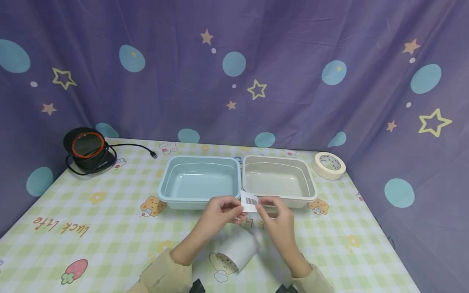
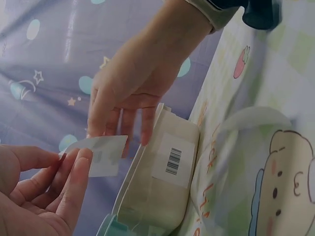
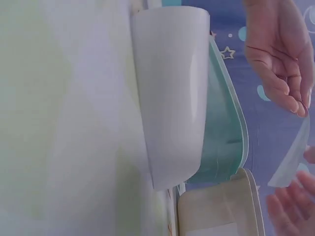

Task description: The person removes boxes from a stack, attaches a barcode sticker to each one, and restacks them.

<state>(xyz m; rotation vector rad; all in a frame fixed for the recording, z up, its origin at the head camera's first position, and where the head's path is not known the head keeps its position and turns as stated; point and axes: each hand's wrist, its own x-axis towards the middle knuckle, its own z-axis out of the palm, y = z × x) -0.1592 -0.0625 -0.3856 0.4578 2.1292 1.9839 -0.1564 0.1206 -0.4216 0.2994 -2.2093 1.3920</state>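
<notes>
Between my hands, over the front edges of two bins, is a white barcode label (image 1: 249,202). Thumb and fingers of my left hand (image 1: 218,211) pinch its left edge. My right hand (image 1: 280,219) pinches the right edge between thumb and index finger. The left wrist view shows the label's plain side, with a faint print showing through. Below my hands a white tapered cylinder (image 1: 239,249), like a cup, lies on its side on the cloth; it stands large in the right wrist view (image 3: 172,93).
A light blue bin (image 1: 201,179) and a beige bin (image 1: 278,177) stand side by side. The beige bin's near wall bears another barcode label (image 2: 173,161). Masking tape (image 1: 329,165) lies at the back right. A black device with a cable (image 1: 89,148) stands back left.
</notes>
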